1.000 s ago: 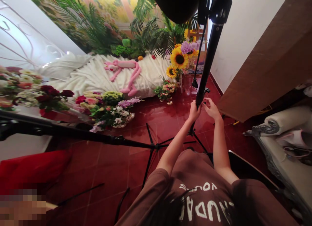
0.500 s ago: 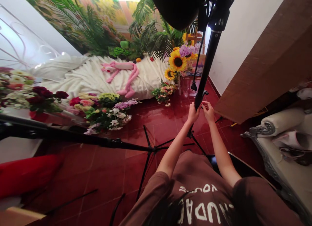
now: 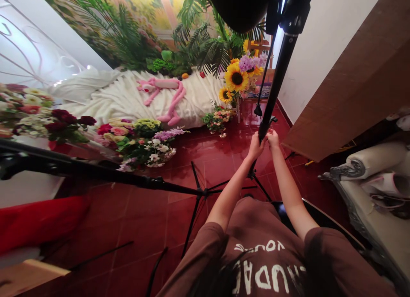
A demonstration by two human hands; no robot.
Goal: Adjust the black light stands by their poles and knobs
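Observation:
A black light stand [image 3: 276, 85] rises in front of me, topped by a large dark lamp head partly out of view. My left hand [image 3: 257, 146] is wrapped round its pole, low down. Against the pole's right side, my right hand [image 3: 273, 139] is closed, its fingers bent together; what they pinch is hidden. A small clamp knob [image 3: 273, 119] sticks out just above the hands. Beside the pole dangles a black cable with a plug [image 3: 257, 110]. The stand's legs spread on the red tiled floor [image 3: 188, 149].
Another black stand [image 3: 128, 179] crosses at left, its legs spread near my feet. Artificial flowers [image 3: 144, 143], sunflowers [image 3: 237, 77] and a pink plush toy [image 3: 171, 84] on a white-draped couch [image 3: 112, 96] lie ahead. A brown panel [image 3: 339, 87] and cream sofa [image 3: 368, 207] are at right.
My right hand's fingers have drawn in closer to the pole and curled more. My left hand keeps its grip. The whole view has shifted slightly.

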